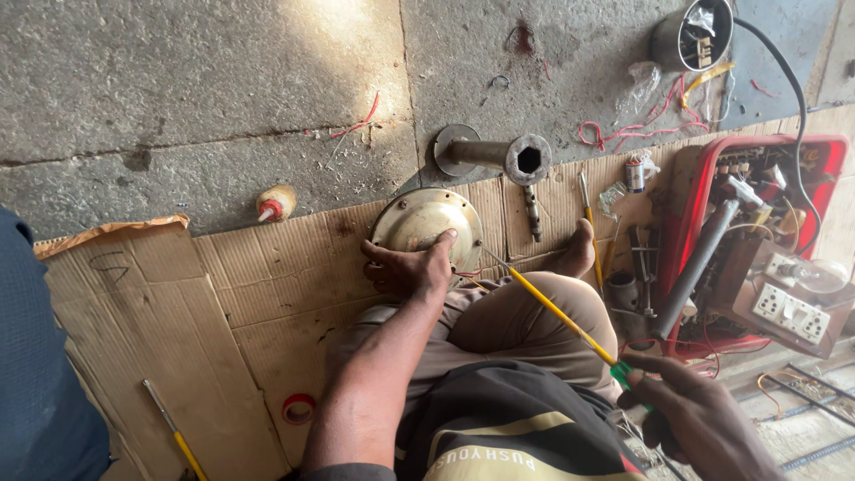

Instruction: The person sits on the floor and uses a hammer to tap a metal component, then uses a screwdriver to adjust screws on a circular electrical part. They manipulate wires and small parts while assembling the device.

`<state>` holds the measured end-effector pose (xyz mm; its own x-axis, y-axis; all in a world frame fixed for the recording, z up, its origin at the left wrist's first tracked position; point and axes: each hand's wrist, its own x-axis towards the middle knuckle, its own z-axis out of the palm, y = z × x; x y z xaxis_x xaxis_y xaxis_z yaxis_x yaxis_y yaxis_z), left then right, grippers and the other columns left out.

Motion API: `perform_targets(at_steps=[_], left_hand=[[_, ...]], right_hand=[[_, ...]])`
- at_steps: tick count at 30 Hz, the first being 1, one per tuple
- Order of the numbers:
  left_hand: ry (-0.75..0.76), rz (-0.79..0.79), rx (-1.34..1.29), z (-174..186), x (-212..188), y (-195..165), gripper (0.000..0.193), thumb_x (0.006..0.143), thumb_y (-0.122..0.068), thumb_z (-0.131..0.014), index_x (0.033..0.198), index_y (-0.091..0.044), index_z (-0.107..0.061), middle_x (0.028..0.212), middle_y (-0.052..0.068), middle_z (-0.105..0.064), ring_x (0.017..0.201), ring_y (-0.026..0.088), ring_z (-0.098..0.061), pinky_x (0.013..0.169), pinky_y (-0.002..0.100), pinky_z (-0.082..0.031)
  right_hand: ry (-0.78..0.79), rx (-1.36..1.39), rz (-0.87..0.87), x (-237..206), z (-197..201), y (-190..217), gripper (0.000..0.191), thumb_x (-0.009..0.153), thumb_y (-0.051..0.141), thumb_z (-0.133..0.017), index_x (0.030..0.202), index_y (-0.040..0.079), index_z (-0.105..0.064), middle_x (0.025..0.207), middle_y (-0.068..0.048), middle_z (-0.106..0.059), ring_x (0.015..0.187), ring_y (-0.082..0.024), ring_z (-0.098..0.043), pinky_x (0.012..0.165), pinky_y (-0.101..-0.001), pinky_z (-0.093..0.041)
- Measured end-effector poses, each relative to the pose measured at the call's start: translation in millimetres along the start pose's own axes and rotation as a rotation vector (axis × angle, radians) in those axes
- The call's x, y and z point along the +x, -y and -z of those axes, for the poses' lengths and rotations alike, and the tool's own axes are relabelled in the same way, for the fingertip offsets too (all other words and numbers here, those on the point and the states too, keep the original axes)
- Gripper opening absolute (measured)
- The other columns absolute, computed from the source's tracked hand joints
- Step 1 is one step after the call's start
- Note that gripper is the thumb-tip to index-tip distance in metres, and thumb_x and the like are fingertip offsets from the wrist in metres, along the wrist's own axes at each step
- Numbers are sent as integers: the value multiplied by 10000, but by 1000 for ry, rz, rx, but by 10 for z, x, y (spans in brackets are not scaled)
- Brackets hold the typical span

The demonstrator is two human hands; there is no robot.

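My left hand [411,265] rests on a round, dull-metal domed cover [419,218] lying on cardboard, thumb on its top and fingers around its near rim. My right hand [690,414] grips the green handle of a long screwdriver with a yellow shaft [552,307]. The shaft slants up and left across my bent knee [525,316], and its tip reaches the cover's right edge near my left hand.
Flattened cardboard [240,294] covers the stone floor. A metal pipe with a flange [494,156] lies behind the cover. A red toolbox [757,232] full of parts stands at right. A second screwdriver [174,432], a red tape roll [298,408] and a small glue bottle [274,205] lie at left.
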<state>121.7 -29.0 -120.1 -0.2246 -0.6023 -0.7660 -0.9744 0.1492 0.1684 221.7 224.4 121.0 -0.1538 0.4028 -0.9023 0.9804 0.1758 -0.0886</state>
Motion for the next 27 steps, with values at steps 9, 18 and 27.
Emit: perform_targets(at_steps=[9, 18, 27], left_hand=[[-154, -96, -86, -263, -326, 200, 1433, 540, -479, -960, 1579, -29, -82, 1525, 335, -199, 1405, 520, -225, 1171, 637, -203], [68, -3, 22, -190, -195, 218, 1441, 534, -424, -952, 1569, -47, -23, 1548, 331, -135, 1427, 525, -175, 1176, 631, -161], [139, 19, 20, -7, -167, 74, 1447, 526, -400, -952, 1567, -39, -15, 1543, 317, -166, 1419, 500, -218, 1180, 595, -192]], right_hand=[[-407, -772, 851, -249, -233, 279, 437, 828, 272, -715, 1265, 268, -702, 1017, -39, -771, 790, -206, -764, 675, -363, -594], [-370, -906, 774, 149, 34, -324, 393, 907, 290, -758, 1298, 335, -767, 868, -14, -793, 732, -180, -792, 655, -342, -602], [-42, 320, -212, 196, 173, 104, 401, 896, 144, -699, 1286, 52, -670, 750, -39, -611, 501, -110, -454, 426, -293, -364]])
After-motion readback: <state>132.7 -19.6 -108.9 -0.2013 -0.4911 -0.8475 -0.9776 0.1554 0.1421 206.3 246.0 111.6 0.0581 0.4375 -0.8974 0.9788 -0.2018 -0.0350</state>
